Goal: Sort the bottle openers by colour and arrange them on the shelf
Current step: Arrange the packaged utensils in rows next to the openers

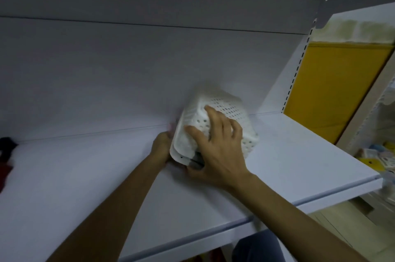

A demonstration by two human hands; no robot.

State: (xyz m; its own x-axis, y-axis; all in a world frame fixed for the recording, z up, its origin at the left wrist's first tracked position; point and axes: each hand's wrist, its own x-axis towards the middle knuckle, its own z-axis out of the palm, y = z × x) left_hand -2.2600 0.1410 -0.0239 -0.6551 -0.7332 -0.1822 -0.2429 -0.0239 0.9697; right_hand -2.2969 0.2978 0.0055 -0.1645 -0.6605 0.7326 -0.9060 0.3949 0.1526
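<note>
**Both hands tip a white basket on the shelf**

Two bare forearms reach up from the bottom of the frame over the front edge of the white shelf [299,165]. At frame centre the right hand [220,150] lies over the perforated wall of the white basket [226,108]. Its fingers [210,112] are spread and curled onto the wall and its thumb sits low by the rim, so it grips the basket. The left hand [162,146], just left of it, holds the basket's rim. Its fingers wrap behind the edge, with only the tips showing.

The basket is tipped on its side, mouth towards the lower left and bottom side up and to the right, resting on the shelf near the back. A grey object [197,160] pokes out at the rim under the right palm. It is too hidden to tell whether it is a bottle opener.

At the far left edge of the frame a black shape [6,146] and a red shape [4,173] lie on the shelf, blurred. Behind everything is the plain white back panel [128,69]. On the right, past the shelf upright, stands a yellow panel [333,91], with small coloured items [376,159] below it at the right edge.
</note>
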